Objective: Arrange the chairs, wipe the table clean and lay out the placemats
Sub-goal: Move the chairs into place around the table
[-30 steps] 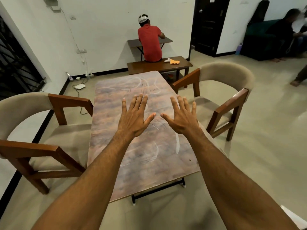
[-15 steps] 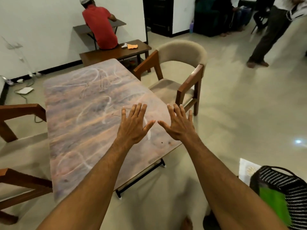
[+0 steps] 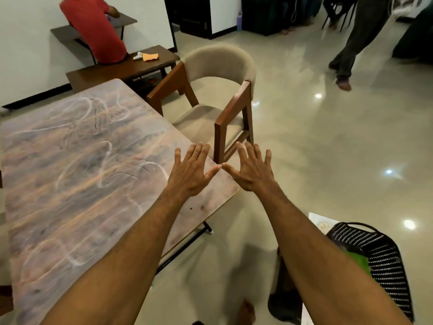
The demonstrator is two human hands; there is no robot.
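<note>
Left hand (image 3: 192, 175) and right hand (image 3: 254, 173): spread flat, empty, thumbs almost touching, over the corner of the table (image 3: 77, 174). Chair (image 3: 219, 64) just beyond, angled off the table's right side. Likely rigid and fairly heavy; best gripped by the wooden armrests. Versus half a second earlier: view swung right, chair nearer.

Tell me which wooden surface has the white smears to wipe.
The large table by the left hand; the low bench behind it shows no smears and carries an orange cloth.
</note>
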